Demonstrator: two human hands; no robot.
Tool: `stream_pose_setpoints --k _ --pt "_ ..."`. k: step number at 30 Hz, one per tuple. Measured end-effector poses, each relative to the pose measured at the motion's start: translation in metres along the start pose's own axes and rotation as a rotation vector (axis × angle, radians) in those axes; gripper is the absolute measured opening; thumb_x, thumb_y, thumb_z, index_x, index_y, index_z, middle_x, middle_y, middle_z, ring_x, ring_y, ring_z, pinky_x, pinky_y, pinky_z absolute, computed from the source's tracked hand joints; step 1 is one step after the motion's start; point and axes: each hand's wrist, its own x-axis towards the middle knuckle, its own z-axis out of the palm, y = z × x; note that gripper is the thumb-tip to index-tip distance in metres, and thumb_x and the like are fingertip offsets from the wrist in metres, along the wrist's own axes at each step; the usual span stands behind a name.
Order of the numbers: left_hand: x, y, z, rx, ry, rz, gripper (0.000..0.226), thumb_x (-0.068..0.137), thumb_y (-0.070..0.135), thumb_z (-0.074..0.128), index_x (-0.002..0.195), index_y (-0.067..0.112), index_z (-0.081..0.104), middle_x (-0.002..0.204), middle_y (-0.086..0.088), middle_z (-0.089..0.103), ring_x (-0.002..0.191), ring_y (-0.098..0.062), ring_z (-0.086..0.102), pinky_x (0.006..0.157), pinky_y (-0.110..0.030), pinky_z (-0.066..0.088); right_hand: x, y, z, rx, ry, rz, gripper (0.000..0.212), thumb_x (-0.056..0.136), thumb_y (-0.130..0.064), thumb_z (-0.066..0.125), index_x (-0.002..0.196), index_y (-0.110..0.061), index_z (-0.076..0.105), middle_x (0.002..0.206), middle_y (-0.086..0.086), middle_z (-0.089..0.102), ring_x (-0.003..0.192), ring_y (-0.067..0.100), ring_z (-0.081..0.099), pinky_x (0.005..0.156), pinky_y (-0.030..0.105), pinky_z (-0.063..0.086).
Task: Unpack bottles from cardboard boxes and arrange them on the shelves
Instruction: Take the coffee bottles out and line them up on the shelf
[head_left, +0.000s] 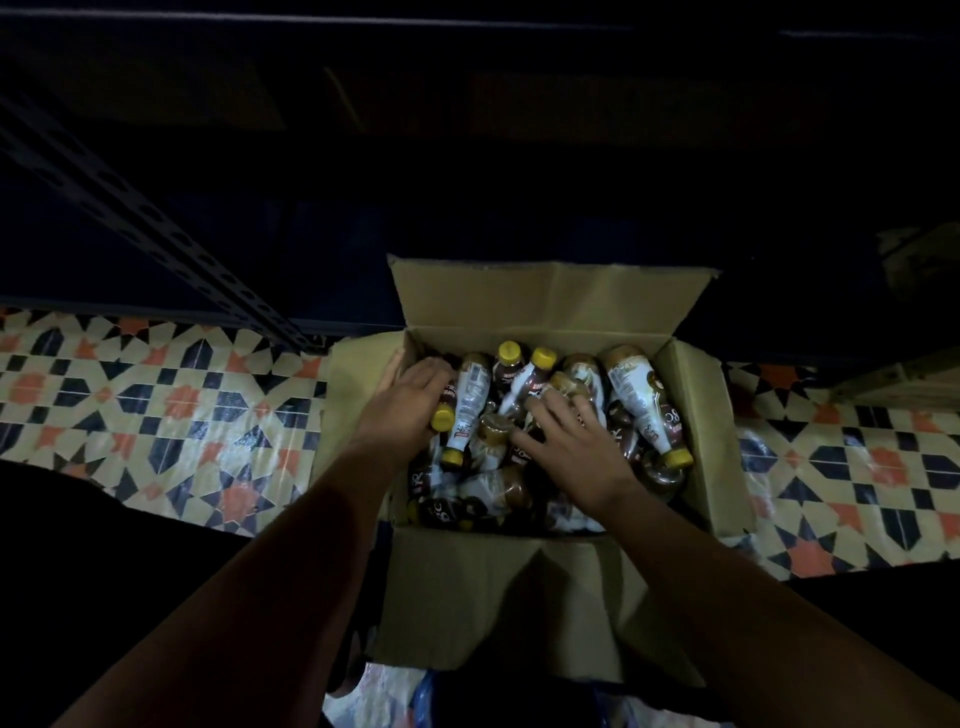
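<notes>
Box (691, 415): open, flaps out, centre of frame, on the tiled floor (156, 405).
Bottles (644, 405): yellow-capped, jumbled inside the box.
Left hand (410, 400): at the box's left side, fingers apparently curled round one bottle (444, 413); grip partly hidden.
Right hand (571, 447): fingers spread, resting on the pile.
Shelf (156, 218): dark, upper frame.

Matt brown cardboard box (550, 296), glossy plastic bottles (641, 405), shiny patterned floor covering (156, 415).
</notes>
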Motion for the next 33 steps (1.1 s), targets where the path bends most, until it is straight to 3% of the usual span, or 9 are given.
stream_pose_setpoints --k 5,9,12,17,20,23,27,31,33 --pt "0.003 -0.008 0.007 -0.334 0.112 -0.111 0.06 0.083 0.023 0.083 0.137 0.022 0.057 0.14 -0.001 0.057 0.143 -0.029 0.04 0.127 -0.046 0.015 0.012 -0.004 0.001 -0.071 -0.01 0.024 0.075 0.057 -0.022 0.094 0.124 -0.021 0.061 0.134 0.014 0.06 0.129 0.038 0.053 0.104 0.06 0.043" --pt "0.003 -0.008 -0.01 -0.769 0.167 -0.265 0.049 0.086 0.036 0.079 0.128 0.035 0.055 0.126 0.003 0.062 0.12 -0.018 0.059 0.103 -0.05 0.052 0.0 0.016 0.005 -0.016 0.128 -0.042 0.066 0.067 -0.016 0.083 0.13 -0.021 0.062 0.139 0.014 0.059 0.134 0.037 0.052 0.107 0.06 0.041" --pt "0.004 -0.003 -0.025 -0.911 0.216 -0.292 0.045 0.092 0.057 0.064 0.128 0.033 0.05 0.122 0.005 0.065 0.116 -0.015 0.062 0.1 -0.053 0.053 -0.003 0.035 -0.003 0.184 0.263 -0.01 0.06 0.083 -0.019 0.069 0.141 -0.018 0.052 0.146 0.01 0.054 0.137 0.035 0.047 0.108 0.061 0.04" --pt "0.014 0.025 -0.047 -1.183 0.245 -0.39 0.061 0.094 0.046 0.06 0.145 0.024 0.036 0.135 -0.002 0.061 0.126 -0.019 0.057 0.111 -0.052 0.044 -0.007 0.035 -0.034 1.108 0.231 0.188 0.066 0.1 -0.058 0.046 0.154 -0.025 0.028 0.149 -0.001 0.049 0.136 0.013 0.047 0.113 0.038 0.041" --pt "0.016 0.044 -0.047 -1.191 0.185 -0.419 0.051 0.09 0.028 0.074 0.131 0.03 0.042 0.123 0.003 0.065 0.115 -0.015 0.063 0.103 -0.044 0.051 -0.01 0.014 -0.04 1.39 0.282 0.343 0.06 0.101 -0.058 0.045 0.153 -0.03 0.032 0.135 -0.023 0.053 0.13 0.004 0.049 0.113 0.039 0.04" --pt "0.014 0.062 -0.04 -1.152 0.186 -0.476 0.07 0.074 0.012 0.09 0.124 0.027 0.044 0.116 0.005 0.067 0.109 -0.012 0.066 0.094 -0.034 0.053 -0.006 0.002 -0.041 1.655 0.273 0.5 0.074 0.092 -0.067 0.049 0.155 -0.034 0.032 0.148 -0.017 0.048 0.139 0.008 0.042 0.12 0.042 0.031" --pt "0.008 0.072 -0.024 -1.191 0.14 -0.508 0.069 0.07 0.007 0.086 0.123 0.032 0.049 0.113 0.005 0.069 0.11 -0.015 0.067 0.096 -0.04 0.056 -0.007 -0.006 -0.044 1.736 0.204 0.533 0.058 0.099 -0.048 0.057 0.149 -0.038 0.029 0.136 -0.024 0.041 0.125 -0.002 0.04 0.108 0.029 0.027" --pt "0.014 0.075 -0.025 -1.276 0.093 -0.493 0.067 0.072 0.004 0.085 0.123 0.029 0.049 0.115 0.001 0.071 0.108 -0.016 0.069 0.098 -0.047 0.056 0.0 -0.002 -0.038 1.66 0.292 0.611 0.083 0.077 -0.051 0.084 0.145 -0.027 0.042 0.134 -0.012 0.06 0.124 0.009 0.057 0.106 0.04 0.048" --pt "0.018 0.077 -0.031 -1.304 0.138 -0.539 0.065 0.073 -0.002 0.083 0.123 0.024 0.049 0.111 -0.003 0.072 0.104 -0.018 0.071 0.095 -0.047 0.058 0.004 0.003 -0.042 1.642 0.348 0.648 0.072 0.078 -0.04 0.086 0.139 -0.027 0.05 0.128 -0.009 0.065 0.117 0.008 0.061 0.097 0.035 0.052"
